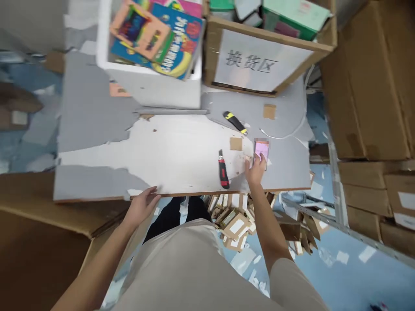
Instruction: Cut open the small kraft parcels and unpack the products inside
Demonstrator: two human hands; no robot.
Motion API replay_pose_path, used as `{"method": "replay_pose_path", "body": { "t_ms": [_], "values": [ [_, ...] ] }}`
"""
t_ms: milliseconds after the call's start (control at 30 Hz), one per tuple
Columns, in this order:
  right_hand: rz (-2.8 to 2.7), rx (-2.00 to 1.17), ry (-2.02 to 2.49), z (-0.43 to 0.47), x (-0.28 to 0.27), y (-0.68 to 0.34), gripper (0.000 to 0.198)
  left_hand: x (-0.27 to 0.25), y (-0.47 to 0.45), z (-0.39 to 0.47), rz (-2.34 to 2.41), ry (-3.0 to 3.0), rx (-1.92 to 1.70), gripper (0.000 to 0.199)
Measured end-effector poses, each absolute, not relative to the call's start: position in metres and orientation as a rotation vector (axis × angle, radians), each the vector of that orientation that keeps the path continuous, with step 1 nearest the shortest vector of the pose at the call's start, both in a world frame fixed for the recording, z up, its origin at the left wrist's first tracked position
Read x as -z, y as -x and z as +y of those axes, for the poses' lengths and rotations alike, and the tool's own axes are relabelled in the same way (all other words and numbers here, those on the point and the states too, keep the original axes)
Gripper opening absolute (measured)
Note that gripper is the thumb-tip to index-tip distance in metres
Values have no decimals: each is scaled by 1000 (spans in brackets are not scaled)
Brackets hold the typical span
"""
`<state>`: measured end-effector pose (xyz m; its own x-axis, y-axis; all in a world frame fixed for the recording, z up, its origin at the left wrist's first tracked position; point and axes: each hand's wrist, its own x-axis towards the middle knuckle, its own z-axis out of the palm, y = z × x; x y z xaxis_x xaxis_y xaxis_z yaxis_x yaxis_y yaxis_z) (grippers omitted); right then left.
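Observation:
My right hand (pixel 255 171) reaches over the right part of the table, its fingers apart. Its fingertips touch a phone (pixel 261 149) with a lit pink screen, which lies flat on the tabletop. My left hand (pixel 142 207) rests at the table's front edge, fingers loosely stretched, holding nothing. Between the hands lies a red and black utility knife (pixel 223 170), nearer to my right hand. Farther back is a yellow and black utility knife (pixel 235 122). A small cardboard square (pixel 236 144) sits between the two knives and the phone.
A white foam box (pixel 155 88) with colourful books (pixel 175 43) stands at the back. Beside it is a cardboard box (pixel 212 56) with a paper label and green packages. A white cable (pixel 292 131) curves along the right. Small cartons (pixel 236 226) lie on the floor; large cartons (pixel 359 86) stand right.

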<state>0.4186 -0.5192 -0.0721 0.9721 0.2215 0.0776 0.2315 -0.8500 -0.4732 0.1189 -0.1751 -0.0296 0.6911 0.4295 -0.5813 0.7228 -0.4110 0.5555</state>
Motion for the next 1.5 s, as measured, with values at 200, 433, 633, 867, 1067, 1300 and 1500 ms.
{"method": "replay_pose_path", "body": {
  "t_ms": [200,433,633,867,1067,1300,1500],
  "values": [
    [-766,-205,2406,-410,40,-396,40,13,-84,-145,983,-2073,301,68],
    [-1704,-876,2158,-261,-33,-276,42,-28,1,-109,1129,-2057,6,58],
    [-2214,-946,1806,-134,-61,-103,39,-2,171,-69,1599,-1920,197,59],
    [-2869,-1216,1669,-29,-6,48,38,66,342,-69,1714,-1602,571,67],
    [-2969,-1508,1801,18,58,83,36,86,381,-81,1757,-1445,497,71],
    [-3000,-1708,1906,48,127,89,40,97,386,-104,1815,-1250,394,72],
    [-2930,-1860,1980,37,163,93,41,129,395,-93,1717,-1062,511,69]
  ]
}}
